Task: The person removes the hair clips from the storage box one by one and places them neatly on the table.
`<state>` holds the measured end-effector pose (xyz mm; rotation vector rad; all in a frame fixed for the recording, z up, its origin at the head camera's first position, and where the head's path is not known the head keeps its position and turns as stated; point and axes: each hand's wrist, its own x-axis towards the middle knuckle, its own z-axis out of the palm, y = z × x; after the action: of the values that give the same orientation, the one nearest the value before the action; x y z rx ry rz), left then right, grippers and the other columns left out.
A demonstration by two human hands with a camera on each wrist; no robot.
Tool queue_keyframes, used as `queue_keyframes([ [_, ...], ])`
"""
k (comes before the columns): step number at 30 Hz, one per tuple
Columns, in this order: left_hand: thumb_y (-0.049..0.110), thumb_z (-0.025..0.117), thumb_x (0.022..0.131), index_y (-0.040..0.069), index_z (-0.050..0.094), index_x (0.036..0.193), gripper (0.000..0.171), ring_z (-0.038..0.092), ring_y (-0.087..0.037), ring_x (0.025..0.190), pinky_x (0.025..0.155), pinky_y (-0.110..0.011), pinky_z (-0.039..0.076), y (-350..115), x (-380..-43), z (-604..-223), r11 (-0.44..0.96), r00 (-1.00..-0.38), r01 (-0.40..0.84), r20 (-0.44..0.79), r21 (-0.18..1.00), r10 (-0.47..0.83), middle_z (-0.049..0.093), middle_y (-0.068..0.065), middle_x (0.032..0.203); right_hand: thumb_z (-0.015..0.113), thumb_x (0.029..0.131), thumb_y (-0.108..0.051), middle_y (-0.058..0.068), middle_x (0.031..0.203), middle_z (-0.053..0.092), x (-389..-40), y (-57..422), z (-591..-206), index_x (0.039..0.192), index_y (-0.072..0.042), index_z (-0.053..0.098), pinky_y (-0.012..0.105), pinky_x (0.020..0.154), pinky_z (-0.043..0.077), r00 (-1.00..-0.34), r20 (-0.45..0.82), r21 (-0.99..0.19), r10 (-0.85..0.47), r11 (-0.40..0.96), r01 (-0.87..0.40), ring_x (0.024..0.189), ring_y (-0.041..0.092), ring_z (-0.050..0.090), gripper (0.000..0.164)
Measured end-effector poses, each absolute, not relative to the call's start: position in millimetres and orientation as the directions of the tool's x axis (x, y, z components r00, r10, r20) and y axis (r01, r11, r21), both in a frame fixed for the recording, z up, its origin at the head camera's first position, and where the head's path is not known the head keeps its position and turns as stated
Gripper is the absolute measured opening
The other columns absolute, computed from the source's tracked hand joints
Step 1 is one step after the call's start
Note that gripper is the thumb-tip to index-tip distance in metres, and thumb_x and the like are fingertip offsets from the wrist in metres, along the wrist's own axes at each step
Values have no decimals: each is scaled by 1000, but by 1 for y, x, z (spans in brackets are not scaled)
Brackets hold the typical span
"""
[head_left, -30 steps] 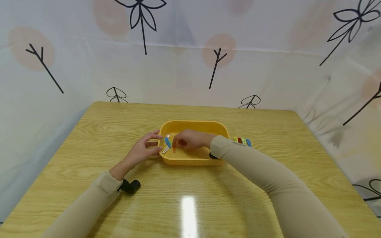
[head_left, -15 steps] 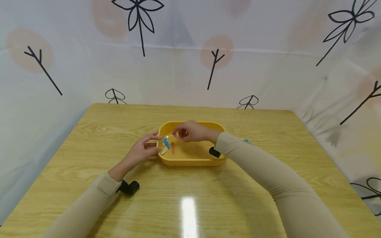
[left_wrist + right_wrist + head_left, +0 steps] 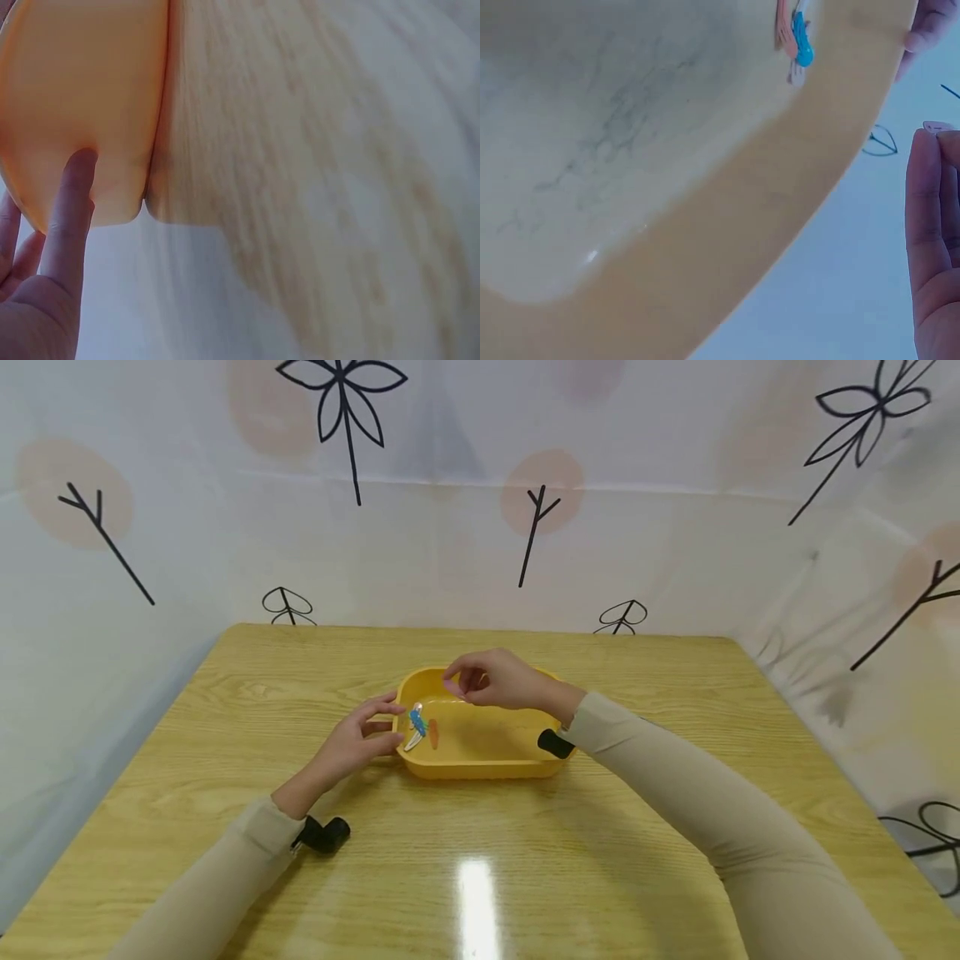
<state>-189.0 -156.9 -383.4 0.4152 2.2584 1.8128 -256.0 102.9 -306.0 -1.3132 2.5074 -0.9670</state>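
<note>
My right hand (image 3: 498,681) is raised over the back of a yellow plastic tub (image 3: 480,771). Between thumb and fingertips it pinches a small pink hair clip (image 3: 454,690), whose tip also shows above the fingers in the right wrist view. At the tub's left end lies a small group of clips: a blue hair clip (image 3: 417,720), a white hair clip (image 3: 414,741) and an orange hair clip (image 3: 433,733). My left hand (image 3: 363,732) rests at that end with fingers fairly straight, some at the rim; one finger (image 3: 71,195) presses the outer wall.
The wooden table (image 3: 420,877) carries the tub near its middle. A patterned white cloth (image 3: 435,543) hangs behind the table. Each wrist wears a black camera, the right one (image 3: 555,743) overlapping the tub's right end. My right sleeve (image 3: 675,777) covers the table to the right.
My right hand has risen from the tub floor beside the orange clip, moving back and slightly right, with the pink hair clip. The clips right of the tub have become hidden. My left hand stays put.
</note>
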Motion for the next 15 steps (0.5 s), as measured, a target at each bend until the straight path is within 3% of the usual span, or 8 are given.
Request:
queue_keyframes([
  [15, 11, 66, 88, -5, 50, 125, 44, 43, -40, 120, 78, -35, 54, -157, -189, -384, 201, -938, 87, 12, 976, 346, 24, -4, 151, 66, 82, 5, 4, 87, 62, -241, 132, -297, 114, -1, 62, 28, 73, 53, -700, 225, -634, -678, 443, -634, 77, 15, 59, 32],
])
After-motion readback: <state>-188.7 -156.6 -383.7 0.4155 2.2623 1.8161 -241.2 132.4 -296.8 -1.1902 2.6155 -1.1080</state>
